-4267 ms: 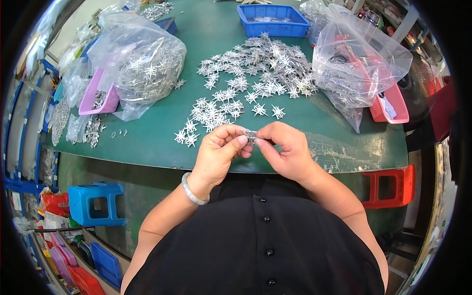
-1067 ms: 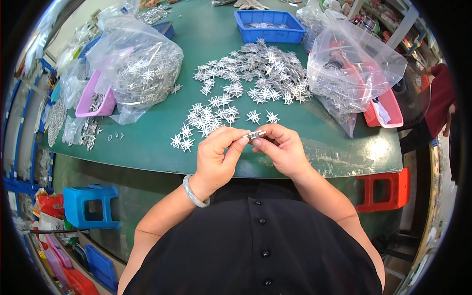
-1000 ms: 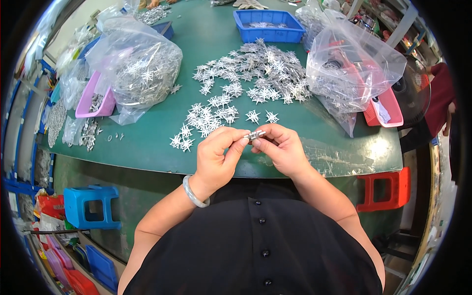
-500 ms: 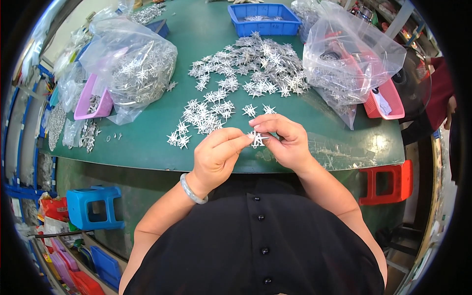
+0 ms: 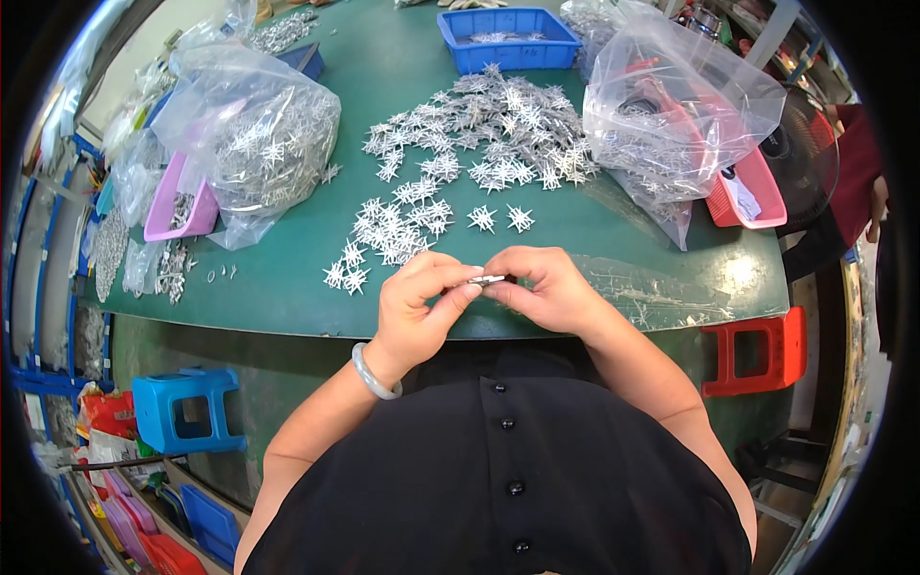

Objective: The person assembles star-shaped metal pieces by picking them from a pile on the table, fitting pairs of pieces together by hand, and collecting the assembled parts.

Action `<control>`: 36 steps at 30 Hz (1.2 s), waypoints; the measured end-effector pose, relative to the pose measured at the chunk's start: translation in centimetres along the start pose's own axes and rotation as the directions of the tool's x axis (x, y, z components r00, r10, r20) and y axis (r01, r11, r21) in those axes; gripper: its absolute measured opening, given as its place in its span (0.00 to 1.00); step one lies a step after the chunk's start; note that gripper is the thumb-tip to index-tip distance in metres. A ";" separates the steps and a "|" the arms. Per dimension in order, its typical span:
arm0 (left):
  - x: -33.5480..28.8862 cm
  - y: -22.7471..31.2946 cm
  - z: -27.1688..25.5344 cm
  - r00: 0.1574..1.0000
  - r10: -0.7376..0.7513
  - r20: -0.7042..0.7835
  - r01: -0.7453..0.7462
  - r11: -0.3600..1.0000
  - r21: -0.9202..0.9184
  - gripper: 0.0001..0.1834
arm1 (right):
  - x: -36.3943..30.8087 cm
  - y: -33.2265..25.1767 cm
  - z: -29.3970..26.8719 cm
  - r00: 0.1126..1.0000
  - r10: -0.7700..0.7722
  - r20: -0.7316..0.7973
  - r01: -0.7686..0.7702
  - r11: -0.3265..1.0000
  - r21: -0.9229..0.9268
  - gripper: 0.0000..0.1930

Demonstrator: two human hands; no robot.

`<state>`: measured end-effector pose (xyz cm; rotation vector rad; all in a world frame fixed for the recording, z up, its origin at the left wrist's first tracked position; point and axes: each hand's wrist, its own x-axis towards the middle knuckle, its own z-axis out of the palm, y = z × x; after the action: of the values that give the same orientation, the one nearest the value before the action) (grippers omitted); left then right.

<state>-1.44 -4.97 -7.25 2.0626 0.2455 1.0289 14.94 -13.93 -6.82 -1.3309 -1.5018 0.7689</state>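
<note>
Between my fingertips, just over the table's near edge, is a small silver spiky metal piece (image 5: 489, 280), now seen nearly edge-on. My left hand (image 5: 422, 305) pinches one side of it, with a pale bangle on that wrist. Pinching its other side is my right hand (image 5: 539, 286). Both hands partly cover the piece. Beyond them lie two loose spiky star-shaped pieces (image 5: 519, 219). A small cluster of the same pieces (image 5: 393, 230) spreads to the left, joining a larger heap (image 5: 498, 125) farther back.
Clear bags of spiky pieces stand left (image 5: 278, 144) and right (image 5: 661, 125), beside a purple basket (image 5: 196, 211) and a pink basket (image 5: 764, 196). A blue tray (image 5: 508, 48) sits at the back of the green table (image 5: 287, 297). A blue stool (image 5: 187, 410) and a red stool (image 5: 757, 353) stand below.
The piece in my fingers has turned from face-up to nearly edge-on. My right hand has lowered slightly, its fingers closing in beside the left ones.
</note>
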 end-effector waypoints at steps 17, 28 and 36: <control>-0.8 -1.2 -0.9 0.727 -0.660 0.187 0.574 0.435 -0.694 0.08 | 5.9 3.0 -1.4 0.996 0.084 -0.019 -0.067 0.617 -0.784 0.15; -0.7 -1.2 -0.9 0.692 -0.696 0.192 0.600 0.405 -0.690 0.08 | 3.8 1.7 -1.3 0.956 0.288 -0.053 -0.291 0.954 -0.077 0.08; -0.4 -1.2 -0.9 0.652 -0.718 0.244 0.621 0.322 -0.714 0.07 | 1.8 -0.1 -0.5 0.946 0.323 0.039 -0.312 0.867 0.388 0.10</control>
<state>-2.22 -3.87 -8.03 0.9208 0.5791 0.5370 15.46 -12.22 -6.16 -1.2849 -1.0419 1.1881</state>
